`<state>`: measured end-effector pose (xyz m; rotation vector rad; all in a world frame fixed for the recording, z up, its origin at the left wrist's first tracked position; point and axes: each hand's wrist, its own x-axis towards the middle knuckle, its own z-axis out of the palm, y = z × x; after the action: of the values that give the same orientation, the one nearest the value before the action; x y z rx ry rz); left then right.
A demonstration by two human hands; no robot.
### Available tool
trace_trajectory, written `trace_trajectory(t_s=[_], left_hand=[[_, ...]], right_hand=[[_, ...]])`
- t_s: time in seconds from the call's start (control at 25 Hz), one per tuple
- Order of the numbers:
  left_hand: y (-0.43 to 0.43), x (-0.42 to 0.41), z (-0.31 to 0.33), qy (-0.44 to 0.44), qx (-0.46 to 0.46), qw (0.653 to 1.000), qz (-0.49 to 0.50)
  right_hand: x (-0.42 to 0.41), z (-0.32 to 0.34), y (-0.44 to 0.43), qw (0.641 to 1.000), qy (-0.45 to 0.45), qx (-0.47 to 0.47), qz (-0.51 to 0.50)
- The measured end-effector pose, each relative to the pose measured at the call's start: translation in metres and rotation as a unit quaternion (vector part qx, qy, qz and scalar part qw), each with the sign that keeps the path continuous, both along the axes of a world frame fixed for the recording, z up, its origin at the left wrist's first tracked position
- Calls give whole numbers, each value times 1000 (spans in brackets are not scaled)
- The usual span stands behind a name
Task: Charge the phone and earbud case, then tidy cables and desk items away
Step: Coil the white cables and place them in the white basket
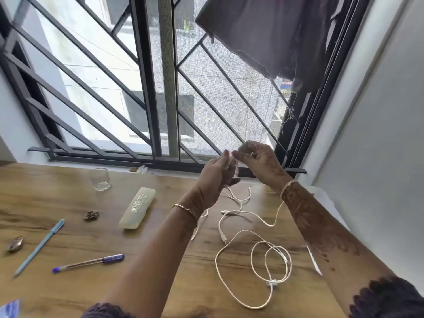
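Observation:
Both my hands are raised above the far side of the wooden desk point(68, 228), close to the window. My left hand point(218, 177) grips loops of a white cable point(236, 173) wound round its fingers. My right hand point(257, 160) pinches the same cable near the left fingertips. The rest of this cable hangs down to the desk. A second white cable point(252, 267) lies in loose loops on the desk under my right forearm. No phone or earbud case is visible.
On the desk lie a translucent pencil case point(137, 208), a clear glass point(99, 179), a light blue pen point(40, 246), a purple-capped pen point(89, 262), a small metal object point(15, 244) and a dried brown bit point(91, 215). A barred window point(160, 88) stands behind; a wall is on the right.

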<state>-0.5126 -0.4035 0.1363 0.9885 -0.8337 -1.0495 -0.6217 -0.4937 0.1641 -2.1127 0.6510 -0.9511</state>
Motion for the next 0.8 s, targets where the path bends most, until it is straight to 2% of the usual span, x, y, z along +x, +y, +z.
trace_trajectory(t_s=[0.16, 0.24, 0.48, 0.68, 0.8], left_hand=[[2, -4, 11, 183, -31, 983, -13], [-2, -6, 14, 242, -51, 969, -9], [-9, -11, 28, 281, -92, 955, -13], [-15, -6, 31, 344, -106, 933, 10], [-23, 0, 33, 374, -115, 919, 48]], right_hand=[[3, -17, 9, 998, -22, 55, -28], [6, -19, 17, 996, -21, 74, -36], [5, 3, 29, 988, 10, 155, -16], [-3, 22, 34, 959, 24, 280, 37], [-5, 20, 41, 945, 50, 319, 53]])
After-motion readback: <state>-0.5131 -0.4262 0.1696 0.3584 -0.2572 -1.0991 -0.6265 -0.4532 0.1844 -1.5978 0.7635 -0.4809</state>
